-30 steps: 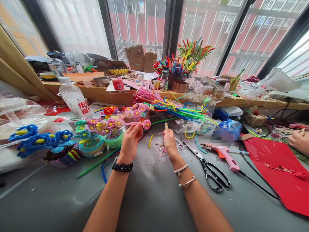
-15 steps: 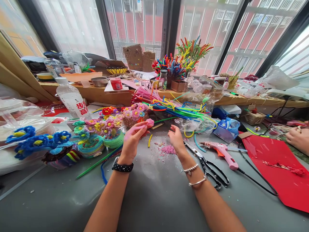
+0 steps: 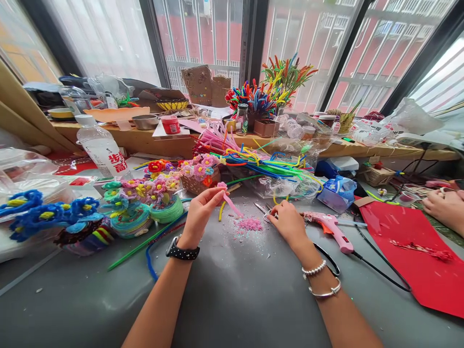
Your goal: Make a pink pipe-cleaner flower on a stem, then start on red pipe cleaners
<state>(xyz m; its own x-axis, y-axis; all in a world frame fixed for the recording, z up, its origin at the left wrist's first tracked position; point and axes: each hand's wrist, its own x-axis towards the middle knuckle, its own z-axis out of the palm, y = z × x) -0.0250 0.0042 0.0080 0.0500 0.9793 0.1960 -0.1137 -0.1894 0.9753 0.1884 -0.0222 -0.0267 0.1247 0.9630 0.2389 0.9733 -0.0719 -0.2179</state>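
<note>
My left hand point(image 3: 203, 212) pinches a pink fuzzy pipe cleaner between thumb and fingertips. A small curled pink piece point(image 3: 222, 185) shows above the fingers, and a straight pink length point(image 3: 232, 205) slants down to the right. My right hand point(image 3: 289, 224) lies over the black-handled scissors point(image 3: 260, 209), fingers curled about their middle. The blade tips stick out to the left, and part of a handle loop shows behind the wrist. Pink fuzz clippings point(image 3: 250, 224) lie on the grey table point(image 3: 232, 295) between my hands.
Pipe-cleaner flower pots point(image 3: 130, 217) stand at left near a bottle point(image 3: 103, 147). Loose pipe cleaners point(image 3: 268, 166) pile up behind. At right are a pink glue gun point(image 3: 335, 232) with its cord, a red sheet point(image 3: 409, 241) and another person's hand point(image 3: 444, 205).
My right hand has moved right and down onto the scissors. My left hand has turned, and the pink length now points down to the right instead of lying along the hand.
</note>
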